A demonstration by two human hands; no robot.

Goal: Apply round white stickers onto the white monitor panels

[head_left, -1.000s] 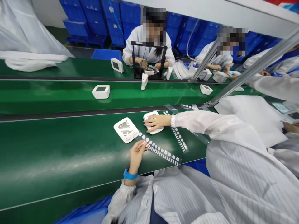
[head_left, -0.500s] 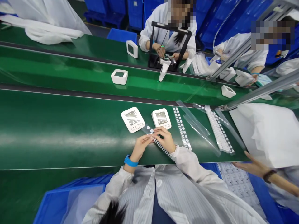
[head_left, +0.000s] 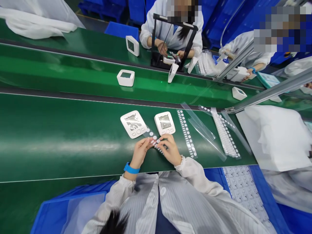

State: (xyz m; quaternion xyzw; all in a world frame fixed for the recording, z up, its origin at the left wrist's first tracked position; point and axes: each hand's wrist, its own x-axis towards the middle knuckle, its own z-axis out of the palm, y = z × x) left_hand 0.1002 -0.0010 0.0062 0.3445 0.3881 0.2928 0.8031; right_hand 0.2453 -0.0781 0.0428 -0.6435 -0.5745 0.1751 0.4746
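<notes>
A clear strip of white round and oblong stickers lies slantwise between my hands. My left hand, with a blue band at the wrist, pinches the strip's left side between thumb and fingers. From the right, my right hand has its bent fingertips closed on the same strip; whether a single sticker is between them is too small to tell. Just beyond my left hand lies a white device with a display, its lower right corner by the strip's end. Another white device sits just past my right fingers.
To the right lie another sticker strip, clear film strips and a stack of sticker strips. A white sheet-covered pile stands beyond. Across the green belt, carrying white devices, co-workers handle parts near a black frame.
My hands have drawn slightly apart, showing more of the strip between them. The other person's hand at the right has left view. The view has shifted a little.
</notes>
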